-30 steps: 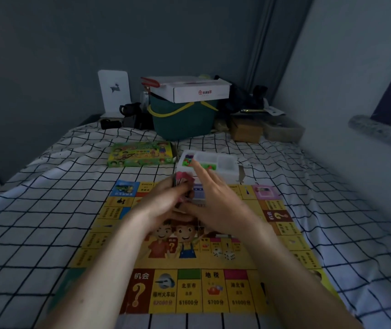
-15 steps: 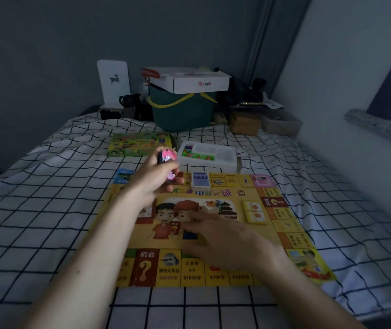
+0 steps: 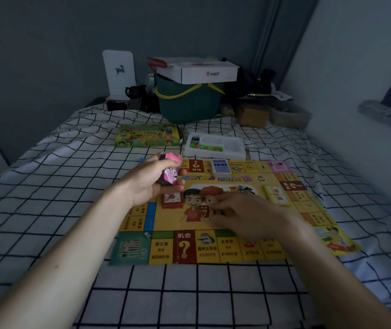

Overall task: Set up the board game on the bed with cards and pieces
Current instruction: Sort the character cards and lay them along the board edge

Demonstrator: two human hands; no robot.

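Left fingers (image 3: 166, 166) around pink cards (image 3: 170, 173), right fingers (image 3: 218, 205) spread on board (image 3: 237, 248); checked bedsheet (image 3: 47, 210), dim room.

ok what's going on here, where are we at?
A person is laying out a board game on the bed. The left hand holds a pink stack of cards above the board. The right hand rests low over the board's middle. A blue deck, a yellow deck and a red deck already lie on the board. The tray of pieces sits beyond it.
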